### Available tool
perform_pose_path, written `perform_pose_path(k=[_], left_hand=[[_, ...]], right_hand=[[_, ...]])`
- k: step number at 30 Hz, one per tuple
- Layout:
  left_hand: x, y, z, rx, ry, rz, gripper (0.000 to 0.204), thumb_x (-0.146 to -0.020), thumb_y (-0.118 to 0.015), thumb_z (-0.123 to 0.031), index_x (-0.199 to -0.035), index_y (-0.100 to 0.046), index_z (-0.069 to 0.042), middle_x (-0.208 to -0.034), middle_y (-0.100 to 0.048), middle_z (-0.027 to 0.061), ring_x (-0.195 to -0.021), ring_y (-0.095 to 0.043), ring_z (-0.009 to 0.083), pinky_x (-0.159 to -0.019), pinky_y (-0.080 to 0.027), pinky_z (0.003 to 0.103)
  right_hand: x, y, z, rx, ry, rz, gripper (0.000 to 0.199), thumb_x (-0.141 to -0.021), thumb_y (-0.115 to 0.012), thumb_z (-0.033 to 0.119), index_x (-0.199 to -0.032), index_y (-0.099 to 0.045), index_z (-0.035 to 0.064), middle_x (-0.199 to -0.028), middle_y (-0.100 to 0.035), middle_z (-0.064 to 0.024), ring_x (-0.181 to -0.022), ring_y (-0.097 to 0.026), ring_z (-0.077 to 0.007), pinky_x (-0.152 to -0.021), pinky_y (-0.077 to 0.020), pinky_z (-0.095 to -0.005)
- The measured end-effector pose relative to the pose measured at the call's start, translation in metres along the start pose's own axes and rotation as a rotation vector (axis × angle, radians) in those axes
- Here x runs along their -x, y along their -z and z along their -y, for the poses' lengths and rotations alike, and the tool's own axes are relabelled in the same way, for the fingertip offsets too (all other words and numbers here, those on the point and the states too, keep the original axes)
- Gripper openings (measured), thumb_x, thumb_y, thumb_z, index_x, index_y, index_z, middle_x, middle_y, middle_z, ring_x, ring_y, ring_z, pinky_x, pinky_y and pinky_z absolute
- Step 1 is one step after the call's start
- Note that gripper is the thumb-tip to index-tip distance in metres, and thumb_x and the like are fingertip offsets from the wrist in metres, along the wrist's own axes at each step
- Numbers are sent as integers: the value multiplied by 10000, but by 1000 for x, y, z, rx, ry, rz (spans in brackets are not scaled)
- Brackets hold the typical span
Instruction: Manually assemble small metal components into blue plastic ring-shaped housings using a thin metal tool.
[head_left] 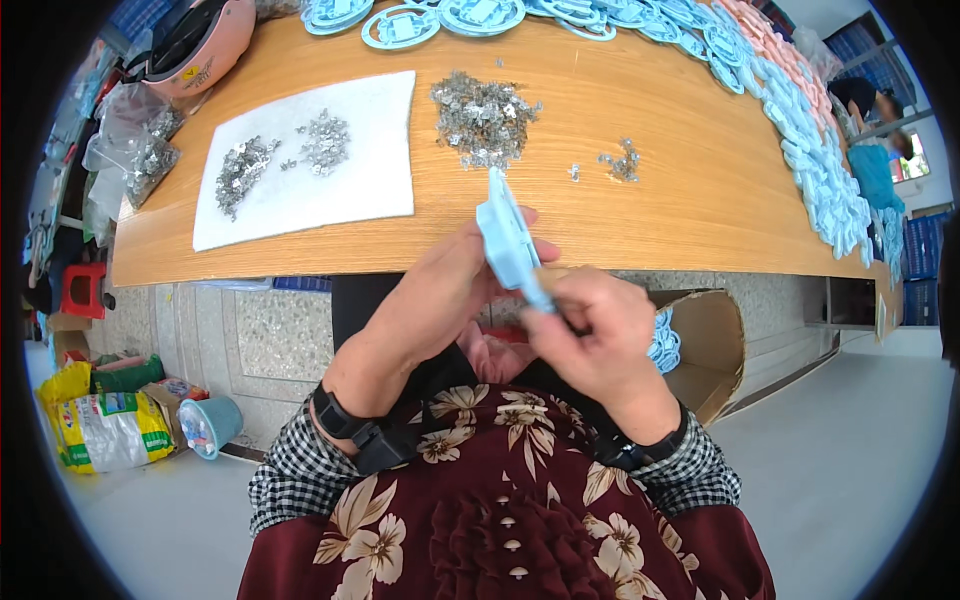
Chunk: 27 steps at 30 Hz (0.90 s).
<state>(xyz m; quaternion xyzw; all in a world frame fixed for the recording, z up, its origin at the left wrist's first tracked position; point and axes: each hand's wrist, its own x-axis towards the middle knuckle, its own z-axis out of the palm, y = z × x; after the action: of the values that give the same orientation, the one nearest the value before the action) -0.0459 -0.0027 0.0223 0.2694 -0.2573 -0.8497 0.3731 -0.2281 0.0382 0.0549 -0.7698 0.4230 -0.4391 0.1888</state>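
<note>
A light blue molded plastic part (508,240) is held up on edge in front of me, just past the table's near edge. My left hand (437,288) is closed round it from the left, with fingertips showing on its far right side. At its lower end my right hand (605,335) is closed, thumb and fingers against the edge. Whether a small piece is also between those fingers is hidden. Beyond the part lies a heap of small metal clips (485,120) on the wooden table (700,190). A smaller cluster of clips (624,160) sits to its right.
Two clip piles lie on a white foam sheet (370,190), left of the heap. Light blue parts (815,165) line the far and right edges beside pink ones (770,40). A pink helmet (215,50) and clear bag (150,165) stand left; a cardboard box (715,350) is below right.
</note>
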Motion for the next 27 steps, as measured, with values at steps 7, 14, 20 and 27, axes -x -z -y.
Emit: perform_pose_path(k=[7, 14, 20, 27], left_hand=[[23, 1, -23, -666, -390, -85, 570, -867, -544, -14, -1424, -429, -23, -1224, -559, 55, -1161, -543, 154, -1028, -427, 314], [41, 10, -45, -941, -430, -11, 509, -808, -563, -27, -1316, -543, -5, -1145, -610, 53, -1066, -589, 123, -946, -472, 294], [36, 21, -44, -814, -328, -97, 368, -880, -524, -38, -1238, -596, 1, -1045, -668, 54, -980, -626, 96, -863, -509, 269], [24, 34, -26, -574, -215, -213, 275, -919, -542, -76, -1161, -652, -5, -966, -702, 40, -848, -638, 68, -752, -525, 237]], right_hand=[[-5, 21, -8, -548, -515, 198, 113, -944, -663, 101, -964, -628, -4, -703, -560, 56, -664, -467, -11, -593, -413, -209], [-30, 7, 0, -664, -741, 458, 131, -956, -662, 145, -929, -623, 22, -774, -481, 84, -708, -404, -25, -610, -343, -209], [-42, -15, -46, -130, -426, 274, 250, -972, -626, 255, -1003, -646, 8, -724, -617, -49, -702, -617, -155, -654, -493, -330], [-72, -39, -84, 561, -82, 148, 167, -896, -706, 154, -1045, -694, 78, -666, -630, -110, -569, -616, -214, -583, -503, -310]])
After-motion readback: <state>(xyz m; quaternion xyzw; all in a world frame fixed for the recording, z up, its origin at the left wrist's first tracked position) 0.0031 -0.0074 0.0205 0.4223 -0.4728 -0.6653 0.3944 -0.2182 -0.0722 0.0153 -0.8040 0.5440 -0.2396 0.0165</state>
